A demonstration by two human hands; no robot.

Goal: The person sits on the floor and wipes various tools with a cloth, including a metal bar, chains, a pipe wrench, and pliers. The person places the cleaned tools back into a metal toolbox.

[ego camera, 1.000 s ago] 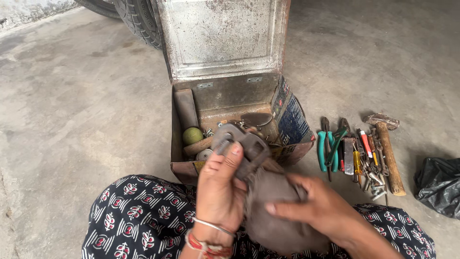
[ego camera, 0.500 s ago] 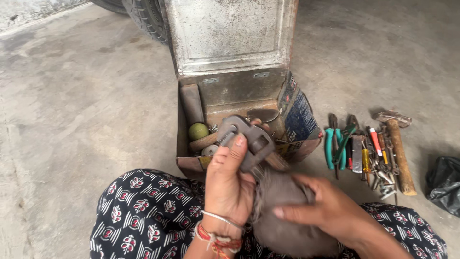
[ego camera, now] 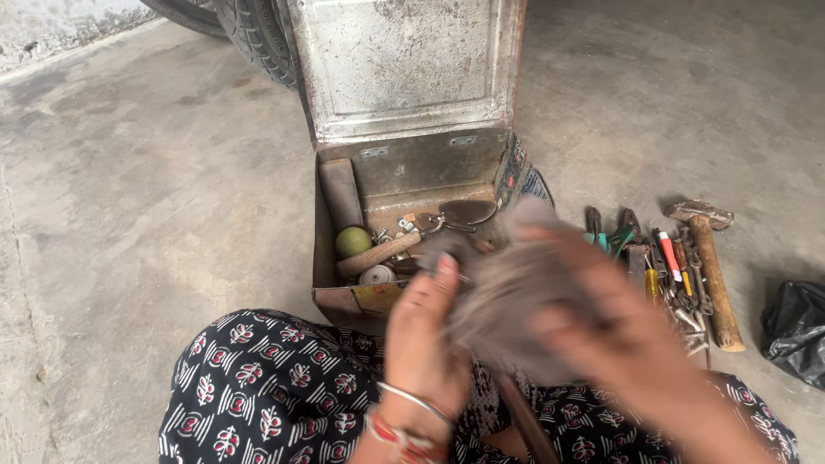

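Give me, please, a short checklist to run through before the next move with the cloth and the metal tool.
1. Left hand grip on the metal tool: cannot tell; the tool is hidden behind blur.
2. Right hand on the grey cloth: ok, though blurred.
3. Tin box lid open: ok, it stands upright.
4. Room in the box: not ok; a green ball and other things fill it.
5. Hammer and pliers lie beside the box on the floor: ok.

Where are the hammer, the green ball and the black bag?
hammer (ego camera: 711, 275), head view, middle of its wooden handle.
green ball (ego camera: 352, 241), head view, its centre, inside the metal box.
black bag (ego camera: 795, 331), head view, its crumpled middle.
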